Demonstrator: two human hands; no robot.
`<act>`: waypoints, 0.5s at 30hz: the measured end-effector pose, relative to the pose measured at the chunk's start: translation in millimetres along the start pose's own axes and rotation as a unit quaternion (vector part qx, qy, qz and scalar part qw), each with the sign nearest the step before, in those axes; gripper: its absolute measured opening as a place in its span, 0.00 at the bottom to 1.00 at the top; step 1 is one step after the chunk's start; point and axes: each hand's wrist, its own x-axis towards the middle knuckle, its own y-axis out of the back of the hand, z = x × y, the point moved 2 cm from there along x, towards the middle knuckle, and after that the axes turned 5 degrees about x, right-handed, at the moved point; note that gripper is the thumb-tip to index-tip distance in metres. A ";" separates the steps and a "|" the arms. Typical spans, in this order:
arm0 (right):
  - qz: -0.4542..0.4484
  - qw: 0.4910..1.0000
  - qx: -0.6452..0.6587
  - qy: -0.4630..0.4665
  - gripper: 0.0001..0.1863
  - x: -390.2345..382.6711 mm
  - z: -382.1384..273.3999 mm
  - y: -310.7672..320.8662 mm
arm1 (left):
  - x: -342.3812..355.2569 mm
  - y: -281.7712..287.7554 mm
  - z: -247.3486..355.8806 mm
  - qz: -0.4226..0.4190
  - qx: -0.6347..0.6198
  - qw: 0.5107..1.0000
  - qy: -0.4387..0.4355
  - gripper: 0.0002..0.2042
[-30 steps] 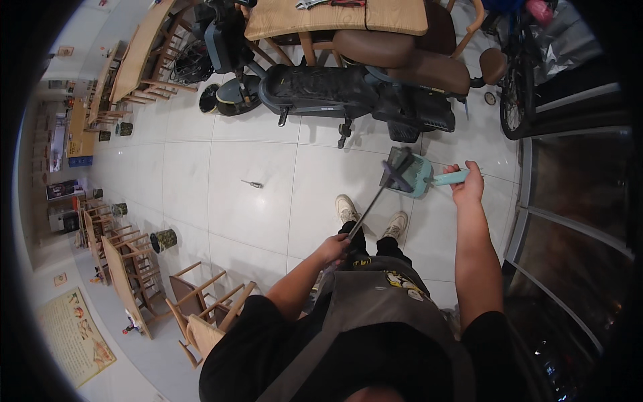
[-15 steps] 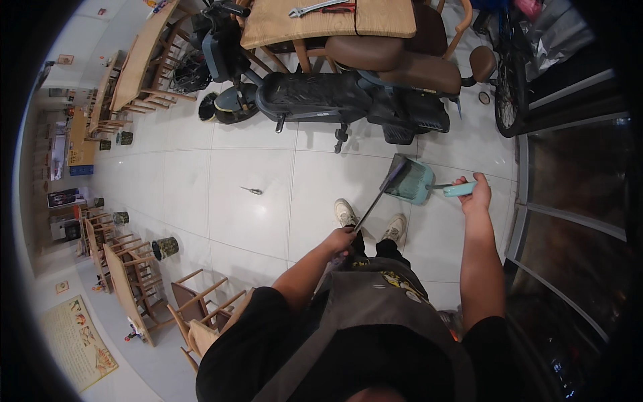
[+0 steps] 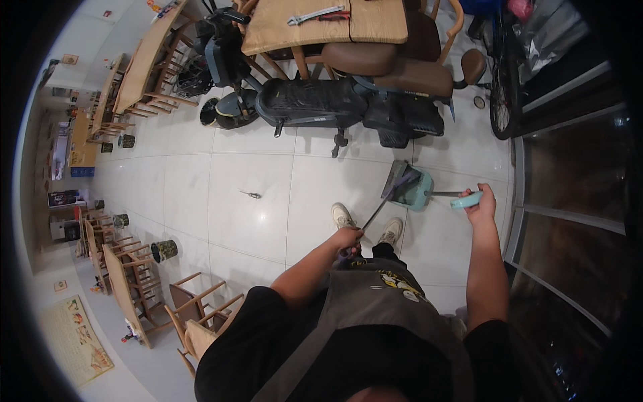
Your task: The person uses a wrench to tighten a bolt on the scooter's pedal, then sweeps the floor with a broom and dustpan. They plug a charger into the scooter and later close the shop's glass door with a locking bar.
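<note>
I see the left hand (image 3: 347, 238) wrapped round a broom (image 3: 376, 213) and the right hand (image 3: 483, 205) curled round a turquoise dustpan's handle (image 3: 465, 200).

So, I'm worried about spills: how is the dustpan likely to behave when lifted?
The dustpan is probably light for its size: it looks like hollow, thin-walled plastic. Its boxy shape suggests it's fairly stiff. It may tip, since its bulk sits at the far end of a slim rod from the right hand.
</note>
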 end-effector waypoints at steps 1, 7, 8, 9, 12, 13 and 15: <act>-0.020 1.000 -0.013 -0.003 0.16 -6.8 -8.2 5.2 | -20.4 -2.2 6.2 -0.017 -0.039 0.999 -0.007 0.13; -0.165 0.923 -0.347 -0.029 0.17 -73.7 -43.4 -17.3 | -135.4 -33.5 56.0 -0.097 -0.168 0.969 -0.150 0.31; -0.221 0.884 -0.412 -0.023 0.18 -89.9 -43.8 -27.6 | -149.7 -38.7 64.1 -0.116 -0.162 0.964 -0.174 0.30; -0.225 0.861 -0.455 0.035 0.20 -103.3 -33.0 -43.1 | -163.3 -42.3 70.9 -0.134 -0.156 0.959 -0.197 0.30; -0.322 0.639 -0.698 0.027 0.20 -147.8 -19.8 -79.0 | -198.8 -55.3 78.4 -0.155 -0.166 0.941 -0.251 0.21; -0.338 0.574 -0.745 0.033 0.20 -162.0 -14.5 -88.1 | -209.3 -57.6 77.0 -0.154 -0.176 0.937 -0.258 0.17; -0.378 0.434 -0.816 0.047 0.21 -187.8 -2.4 -103.6 | -228.1 -62.7 70.1 -0.149 -0.210 0.926 -0.275 0.13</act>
